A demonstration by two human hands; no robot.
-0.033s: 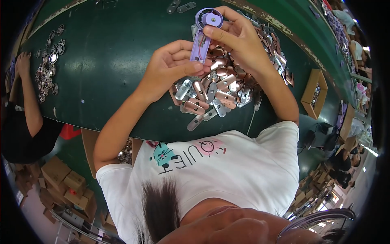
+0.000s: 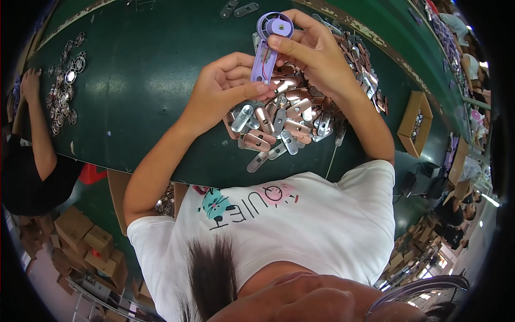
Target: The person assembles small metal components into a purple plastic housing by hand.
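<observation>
Between my two hands is a purple handheld fan housing [image 2: 263,67], its round ring at the far end and its narrow handle toward me. The handle's open inside shows a red wire and small parts. My right hand [image 2: 319,56] grips it where ring and handle join, thumb on top. My left hand [image 2: 222,91] holds the handle's near end between thumb and fingers. Beneath and beside the hands lies a heap of shiny oblong covers [image 2: 257,140], some rose-coloured and some silver, each with a small hole.
Round metallic rings [image 2: 70,78] lie scattered on the green table [image 2: 145,80] at the left, near another person's arm [image 2: 40,118]. Two grey oblong pieces [image 2: 247,9] lie at the far edge. A cardboard box [image 2: 416,123] with small parts stands at the right.
</observation>
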